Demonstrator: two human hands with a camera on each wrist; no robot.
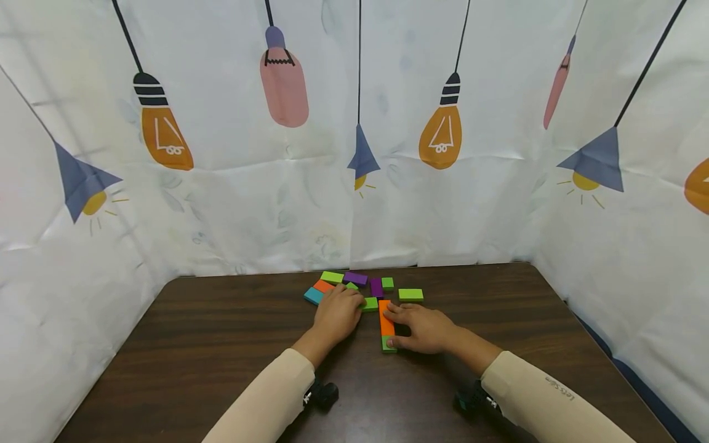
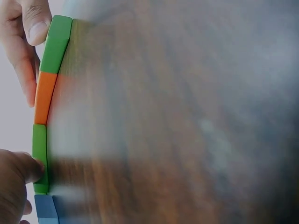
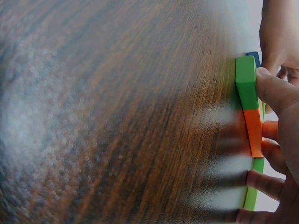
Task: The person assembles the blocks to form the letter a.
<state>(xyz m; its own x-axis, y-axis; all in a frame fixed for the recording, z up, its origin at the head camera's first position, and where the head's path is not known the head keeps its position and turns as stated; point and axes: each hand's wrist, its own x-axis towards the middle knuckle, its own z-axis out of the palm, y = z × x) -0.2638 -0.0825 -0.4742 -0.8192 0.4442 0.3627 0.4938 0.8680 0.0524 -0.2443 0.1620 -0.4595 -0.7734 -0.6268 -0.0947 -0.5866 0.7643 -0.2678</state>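
Observation:
My left hand [image 1: 338, 311] bends over a cluster of coloured blocks, its thumb and fingers at the left end of a green block [image 1: 370, 304]. In the left wrist view the thumb lies against that green block's near side. My right hand [image 1: 423, 329] lies beside an upright-running row made of a long orange block [image 1: 386, 324] and a green block [image 1: 388, 349] at its near end. Its extended thumb touches the near green block [image 3: 246, 79], and its other fingers rest along the orange block [image 3: 252, 133]. A blue block [image 1: 313, 296] and an orange-red block [image 1: 323, 286] lie left of my left hand.
Behind the hands are a lime block [image 1: 332, 277], purple blocks [image 1: 356, 279] and a small green block [image 1: 388, 283]. Another lime block [image 1: 410, 295] lies apart at the right. The dark wooden table [image 1: 221, 357] ends at a patterned white curtain [image 1: 232, 203].

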